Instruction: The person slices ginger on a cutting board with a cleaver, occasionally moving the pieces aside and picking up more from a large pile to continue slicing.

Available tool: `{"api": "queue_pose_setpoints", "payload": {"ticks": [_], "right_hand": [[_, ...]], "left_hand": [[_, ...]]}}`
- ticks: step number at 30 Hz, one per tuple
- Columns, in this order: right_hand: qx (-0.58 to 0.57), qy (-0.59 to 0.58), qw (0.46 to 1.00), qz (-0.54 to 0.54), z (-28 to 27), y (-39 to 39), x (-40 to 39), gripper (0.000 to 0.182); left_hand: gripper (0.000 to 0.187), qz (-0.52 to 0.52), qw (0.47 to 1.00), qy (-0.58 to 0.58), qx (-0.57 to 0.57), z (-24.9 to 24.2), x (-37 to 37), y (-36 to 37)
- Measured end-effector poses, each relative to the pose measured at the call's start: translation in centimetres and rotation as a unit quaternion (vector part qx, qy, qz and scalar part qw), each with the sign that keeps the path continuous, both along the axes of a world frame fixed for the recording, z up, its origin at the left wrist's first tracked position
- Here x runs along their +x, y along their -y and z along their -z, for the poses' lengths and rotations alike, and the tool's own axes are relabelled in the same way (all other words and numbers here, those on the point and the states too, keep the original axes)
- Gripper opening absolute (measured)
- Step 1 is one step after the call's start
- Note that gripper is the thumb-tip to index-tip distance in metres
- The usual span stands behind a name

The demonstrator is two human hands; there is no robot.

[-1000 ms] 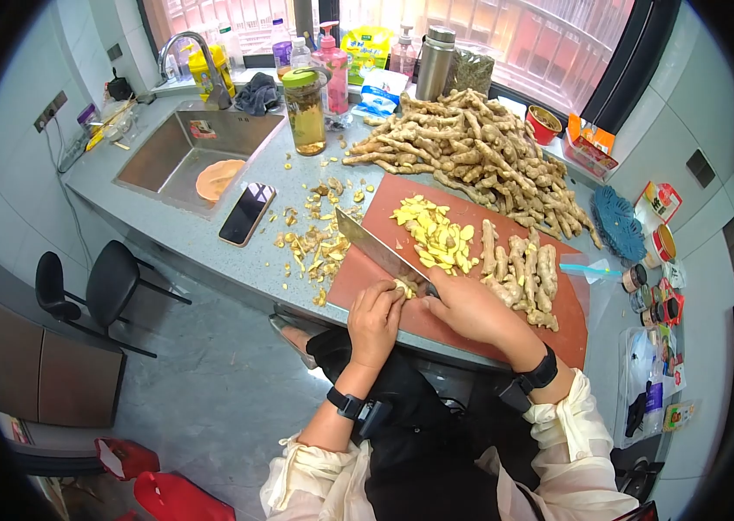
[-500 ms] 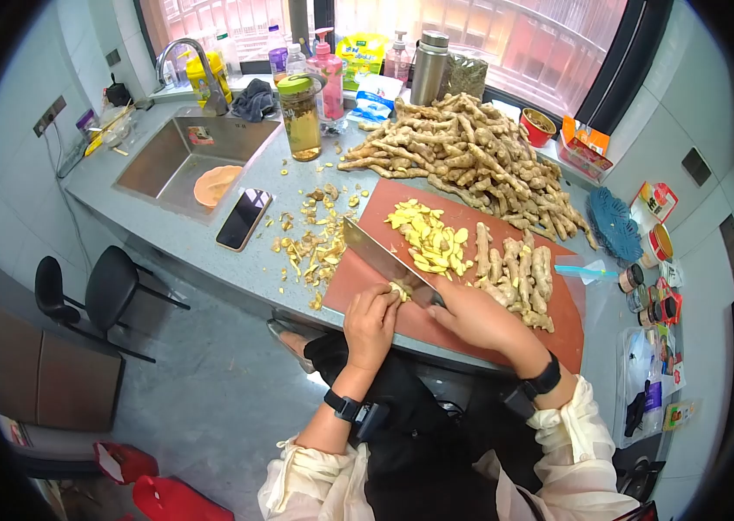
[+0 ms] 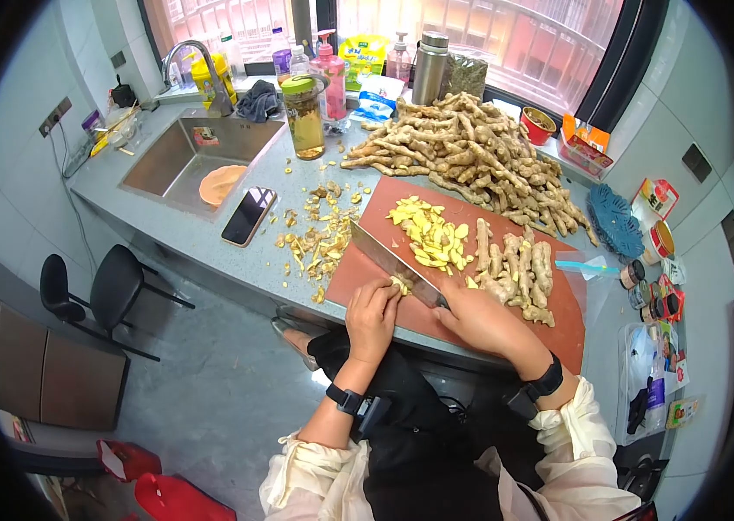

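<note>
My right hand (image 3: 474, 315) is wrapped round the handle of a cleaver (image 3: 395, 267), whose broad blade points up and to the left over the reddish-brown cutting board (image 3: 367, 334). Close by the blade's lower edge, my left hand (image 3: 373, 314) pinches a small piece of ginger (image 3: 399, 285) against the board. Its fingers are curled and partly hide the piece. Beyond the blade lies a heap of yellow ginger slices (image 3: 432, 234). Several whole ginger roots (image 3: 515, 269) rest side by side on the right part of the board.
Behind the board rises a large pile of ginger (image 3: 476, 156). Peelings (image 3: 319, 243) are scattered left of the board, near a phone (image 3: 249, 215) and a lidded bottle of tea (image 3: 304, 126). A sink (image 3: 154, 178) is at the left; jars (image 3: 632, 274) stand at the right.
Both hands keep their places, with the cleaver and ginger piece still held. The blade has shifted very slightly, and the whole view has moved a little.
</note>
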State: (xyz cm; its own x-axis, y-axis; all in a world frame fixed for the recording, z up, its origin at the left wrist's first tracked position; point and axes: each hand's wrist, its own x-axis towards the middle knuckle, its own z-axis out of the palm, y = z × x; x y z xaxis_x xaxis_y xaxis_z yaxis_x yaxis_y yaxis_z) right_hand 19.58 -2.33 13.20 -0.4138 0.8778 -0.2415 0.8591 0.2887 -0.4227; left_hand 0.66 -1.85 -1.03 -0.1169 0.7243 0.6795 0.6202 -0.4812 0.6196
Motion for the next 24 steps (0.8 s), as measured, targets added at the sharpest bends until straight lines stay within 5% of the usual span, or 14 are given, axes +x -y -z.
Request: {"api": "queue_pose_setpoints", "payload": {"ticks": [6,24], "right_hand": [[0.060,-0.073,0.995,-0.010,3.3,-2.0,-1.0,0.034],[0.028,-0.085,0.996,0.006,0.2,-0.3,1.8,0.042]], "left_hand": [[0.016,0.003,1.000,0.003,0.006,-0.2,0.0,0.1],[0.017,0.010,1.000,0.008,0.003,0.0,-0.3,0.2]]}}
